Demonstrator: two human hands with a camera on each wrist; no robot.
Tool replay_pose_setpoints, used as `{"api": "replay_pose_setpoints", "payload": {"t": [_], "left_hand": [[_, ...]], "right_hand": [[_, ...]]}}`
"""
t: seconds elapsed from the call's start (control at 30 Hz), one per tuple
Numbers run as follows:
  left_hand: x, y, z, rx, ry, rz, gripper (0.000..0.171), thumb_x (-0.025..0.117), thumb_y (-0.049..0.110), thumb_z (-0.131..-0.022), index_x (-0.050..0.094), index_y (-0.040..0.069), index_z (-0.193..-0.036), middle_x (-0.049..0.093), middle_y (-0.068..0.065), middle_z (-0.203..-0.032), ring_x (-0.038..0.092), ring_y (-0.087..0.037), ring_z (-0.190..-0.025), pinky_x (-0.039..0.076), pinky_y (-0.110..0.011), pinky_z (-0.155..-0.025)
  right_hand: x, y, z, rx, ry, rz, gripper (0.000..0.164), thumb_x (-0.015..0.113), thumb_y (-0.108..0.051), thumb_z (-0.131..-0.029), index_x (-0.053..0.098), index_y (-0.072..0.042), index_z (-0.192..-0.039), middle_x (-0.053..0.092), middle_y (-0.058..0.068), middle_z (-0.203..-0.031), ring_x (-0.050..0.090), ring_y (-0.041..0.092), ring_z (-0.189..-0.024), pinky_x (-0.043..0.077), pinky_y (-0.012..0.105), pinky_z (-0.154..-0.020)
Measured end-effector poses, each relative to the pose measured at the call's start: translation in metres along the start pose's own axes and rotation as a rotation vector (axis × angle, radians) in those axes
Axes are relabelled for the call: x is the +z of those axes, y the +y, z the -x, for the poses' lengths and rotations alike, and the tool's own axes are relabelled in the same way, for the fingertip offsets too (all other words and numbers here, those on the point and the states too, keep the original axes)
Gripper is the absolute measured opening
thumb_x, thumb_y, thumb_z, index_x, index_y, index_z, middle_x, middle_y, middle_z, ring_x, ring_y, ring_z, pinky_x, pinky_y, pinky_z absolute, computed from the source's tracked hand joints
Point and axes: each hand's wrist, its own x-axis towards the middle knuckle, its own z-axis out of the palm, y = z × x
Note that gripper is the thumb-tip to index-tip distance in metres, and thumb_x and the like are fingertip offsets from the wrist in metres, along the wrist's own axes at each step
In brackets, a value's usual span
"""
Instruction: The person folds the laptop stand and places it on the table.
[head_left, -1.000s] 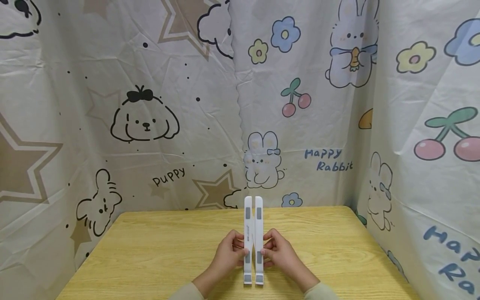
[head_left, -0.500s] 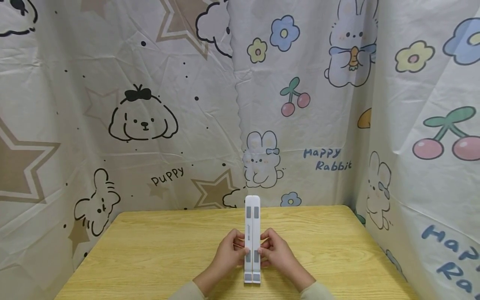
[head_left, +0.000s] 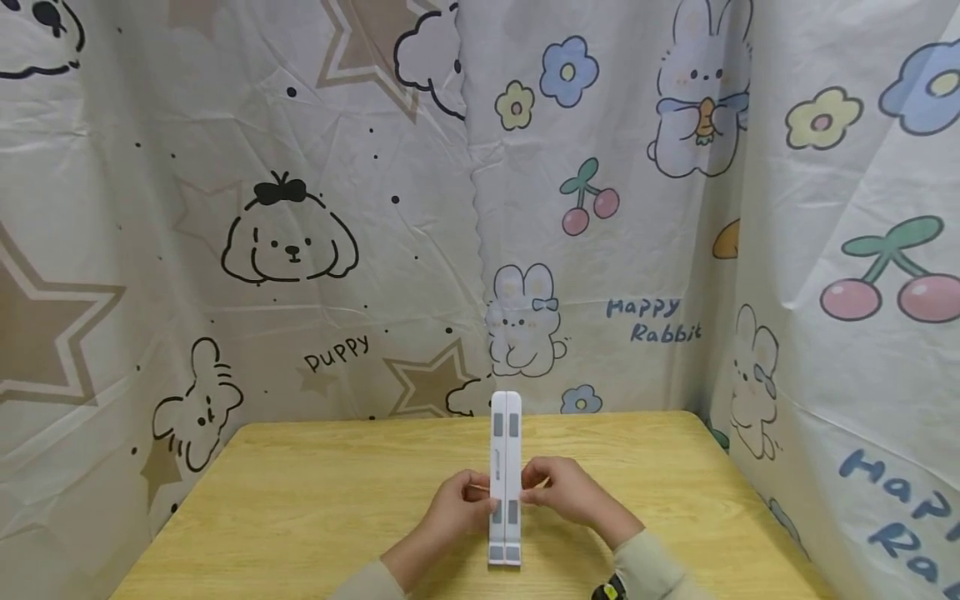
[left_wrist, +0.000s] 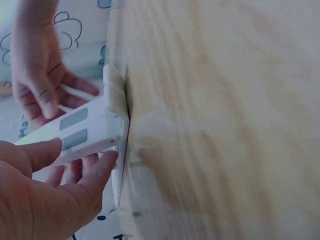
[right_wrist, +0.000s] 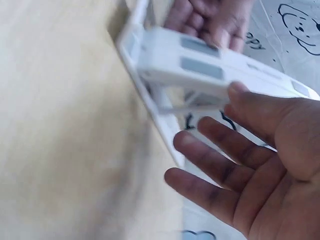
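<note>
A white folding laptop stand (head_left: 506, 450) stands on the table with its two arms side by side and grey pads facing me. My left hand (head_left: 453, 504) grips its left side. In the left wrist view the thumb of that hand lies on a grey pad (left_wrist: 75, 139), with fingers round the underside. My right hand (head_left: 566, 487) is at the right side. The right wrist view shows the fingers (right_wrist: 210, 155) of this hand spread apart and off the stand, while its thumb tip is right at the stand's edge.
The stand is on a yellow wood-grain table (head_left: 337, 475). A cloth curtain (head_left: 420, 250) printed with puppies, rabbits and stars hangs behind and on both sides. A black and yellow object (head_left: 609, 588) shows at the right sleeve.
The stand's two arms have come together from a narrow gap. The right hand's fingers have loosened, and its wrist and forearm have swung out to the right. The left hand has kept its hold.
</note>
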Motion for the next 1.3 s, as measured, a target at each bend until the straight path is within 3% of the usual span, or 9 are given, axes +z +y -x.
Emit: {"api": "replay_pose_setpoints", "payload": {"t": [0.1,0.2,0.33,0.47,0.6,0.7,0.87,1.07,1.3], "left_hand": [[0.000,-0.004,0.005,0.044,-0.042,-0.071,0.039,0.074,-0.007,-0.087,0.062,-0.009,-0.123,0.068,-0.015,-0.104,0.066,-0.021,-0.092,0.061,-0.031,-0.077],[0.000,-0.006,0.011,0.099,-0.080,-0.143,0.051,0.077,-0.010,-0.082,0.059,-0.014,-0.130,0.069,-0.017,-0.107,0.067,-0.026,-0.097,0.060,-0.027,-0.079],[0.002,-0.007,0.016,0.087,-0.123,-0.211,0.060,0.080,-0.015,-0.076,0.059,-0.014,-0.132,0.067,-0.013,-0.106,0.066,-0.027,-0.097,0.061,-0.027,-0.079],[0.007,-0.008,0.018,0.081,-0.152,-0.299,0.061,0.084,-0.015,-0.069,0.063,-0.013,-0.127,0.068,-0.010,-0.100,0.064,-0.023,-0.092,0.059,-0.025,-0.075],[0.010,-0.007,0.018,0.114,-0.141,-0.405,0.064,0.088,-0.013,-0.064,0.066,-0.012,-0.124,0.069,-0.007,-0.090,0.061,-0.018,-0.083,0.054,-0.021,-0.067],[0.011,-0.006,0.019,0.133,-0.129,-0.454,0.067,0.090,-0.011,-0.063,0.065,-0.013,-0.125,0.068,-0.006,-0.085,0.060,-0.017,-0.078,0.051,-0.020,-0.063],[0.011,-0.006,0.019,0.151,-0.129,-0.487,0.066,0.091,-0.009,-0.063,0.067,-0.012,-0.124,0.069,-0.005,-0.082,0.061,-0.014,-0.076,0.052,-0.019,-0.063],[0.007,-0.011,0.016,0.185,-0.160,-0.503,0.068,0.091,-0.008,-0.063,0.066,-0.012,-0.126,0.066,-0.006,-0.087,0.062,-0.012,-0.079,0.057,-0.023,-0.071],[-0.011,-0.016,-0.002,0.154,-0.303,-0.523,0.068,0.089,-0.004,-0.070,0.066,0.000,-0.134,0.063,0.002,-0.092,0.062,-0.009,-0.084,0.056,-0.021,-0.077]], "right_hand": [[-0.024,-0.003,-0.008,-0.009,0.000,0.092,0.024,0.079,-0.025,-0.092,0.074,-0.009,-0.109,0.074,0.004,-0.106,0.066,0.017,-0.095,0.057,0.034,-0.078],[-0.051,-0.014,-0.018,0.007,0.041,0.090,0.035,0.078,-0.026,-0.092,0.071,-0.010,-0.122,0.072,0.008,-0.119,0.068,0.022,-0.103,0.059,0.040,-0.086],[-0.081,-0.028,-0.033,-0.036,0.078,0.093,0.051,0.076,-0.024,-0.094,0.061,-0.014,-0.142,0.063,0.013,-0.141,0.064,0.033,-0.122,0.053,0.052,-0.102],[-0.097,-0.035,-0.045,-0.109,0.004,0.111,0.062,0.072,-0.019,-0.097,0.048,-0.028,-0.154,0.048,0.007,-0.157,0.048,0.035,-0.142,0.040,0.058,-0.115],[-0.100,-0.039,-0.054,-0.149,-0.104,0.093,0.067,0.069,-0.014,-0.099,0.044,-0.040,-0.154,0.040,-0.005,-0.162,0.036,0.028,-0.150,0.036,0.054,-0.119],[-0.097,-0.038,-0.058,-0.184,-0.126,0.100,0.064,0.068,-0.010,-0.098,0.048,-0.038,-0.152,0.042,-0.008,-0.160,0.037,0.026,-0.149,0.038,0.052,-0.118],[-0.091,-0.034,-0.063,-0.244,-0.084,0.148,0.058,0.068,-0.006,-0.097,0.055,-0.028,-0.149,0.051,-0.004,-0.154,0.047,0.027,-0.143,0.044,0.052,-0.113],[-0.090,-0.031,-0.062,-0.267,-0.022,0.158,0.051,0.072,-0.010,-0.094,0.063,-0.025,-0.142,0.058,-0.005,-0.147,0.055,0.025,-0.136,0.049,0.047,-0.110],[-0.095,-0.029,-0.049,-0.286,0.065,0.219,0.049,0.078,-0.011,-0.089,0.068,-0.019,-0.136,0.066,0.000,-0.138,0.064,0.027,-0.126,0.053,0.048,-0.105]]}}
